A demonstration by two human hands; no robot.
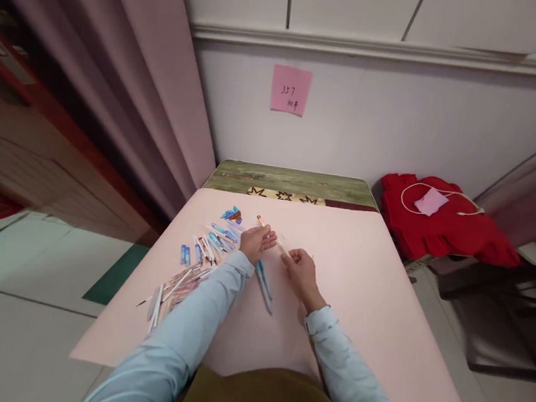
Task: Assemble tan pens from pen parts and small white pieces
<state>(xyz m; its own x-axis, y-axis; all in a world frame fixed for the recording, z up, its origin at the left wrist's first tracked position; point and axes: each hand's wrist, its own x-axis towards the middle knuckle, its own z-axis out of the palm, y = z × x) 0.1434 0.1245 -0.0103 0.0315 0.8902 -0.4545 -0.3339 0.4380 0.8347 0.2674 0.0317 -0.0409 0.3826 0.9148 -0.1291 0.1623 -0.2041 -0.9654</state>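
Observation:
A slim pale stick with an orange-brown end (260,219), like a pen or brush, slants between my hands. My left hand (253,244) holds its far part between thumb and fingers. Lower down, the fingers of my right hand (302,270) pinch its near end. Two long light-blue pieces (264,286) lie on the table below my hands; their upper ends are hidden by my left hand, so I cannot make out their kind. A heap of blue and white pen-like pieces (217,240) lies left of my left hand.
Thin pink and white sticks (184,281) are spread along the left of the pale table cover (353,348). Small blue and brown parts (232,214) sit farther back. Beyond the right edge are a red cloth (464,235) and a white cable (409,188).

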